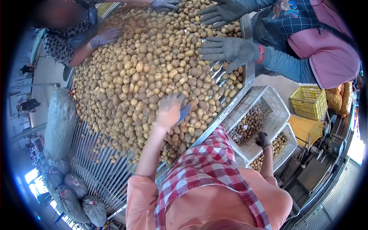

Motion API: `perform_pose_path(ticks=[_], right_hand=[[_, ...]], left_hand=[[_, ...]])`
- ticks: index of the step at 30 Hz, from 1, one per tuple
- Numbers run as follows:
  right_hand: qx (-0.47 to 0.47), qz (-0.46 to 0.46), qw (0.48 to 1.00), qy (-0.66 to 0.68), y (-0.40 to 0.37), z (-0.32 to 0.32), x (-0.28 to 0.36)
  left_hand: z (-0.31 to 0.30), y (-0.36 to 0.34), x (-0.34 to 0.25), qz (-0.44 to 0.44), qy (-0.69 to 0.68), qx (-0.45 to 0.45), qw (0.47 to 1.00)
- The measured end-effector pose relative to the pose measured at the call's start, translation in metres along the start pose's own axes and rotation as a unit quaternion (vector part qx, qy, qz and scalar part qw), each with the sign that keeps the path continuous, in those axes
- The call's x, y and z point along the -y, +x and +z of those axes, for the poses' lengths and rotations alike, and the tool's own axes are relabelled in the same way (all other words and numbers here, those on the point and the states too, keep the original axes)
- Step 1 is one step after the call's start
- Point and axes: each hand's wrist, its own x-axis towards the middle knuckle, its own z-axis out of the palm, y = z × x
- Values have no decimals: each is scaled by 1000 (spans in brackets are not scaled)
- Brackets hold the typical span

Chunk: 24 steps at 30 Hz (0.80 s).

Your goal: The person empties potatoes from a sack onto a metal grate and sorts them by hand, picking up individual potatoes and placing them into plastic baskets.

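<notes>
A broad heap of small potatoes (126,82) covers much of a slatted metal table. On the near side of the heap rests my left hand (170,109), back upward and fingers stretched over the potatoes, with the thumb apart. No potato shows in its grip. To the right, my right hand (263,140) in a dark glove is by the adjoining walls of two crates; its fingers are too dark to make out. One white crate (281,101) contains small, darker potatoes. The other white crate (293,143) contains paler potatoes (279,145).
A co-worker's gloved hands (230,51) spread over the heap at right; another person's gloved hand (106,37) touches it at far left. The metal table rim (249,65) borders the crates. Stuffed sacks (59,122) line the left side. A yellow crate (308,101) stands right.
</notes>
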Motion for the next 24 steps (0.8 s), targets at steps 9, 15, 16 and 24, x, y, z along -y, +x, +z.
perform_pose_path(ticks=[9, 15, 16, 24], right_hand=[[-142, -637, 682, -329, -113, 143, 136], [-191, -627, 652, -381, -74, 265, 180], [-181, -627, 664, -366, -65, 276, 192], [-114, -607, 693, -372, -42, 300, 261]], left_hand=[[77, 112, -15, 24, 140, -27, 990], [53, 87, -4, -47, -101, 44, 993], [34, 74, -10, -33, -134, 47, 989], [1, -33, 12, -303, -642, -6, 705]])
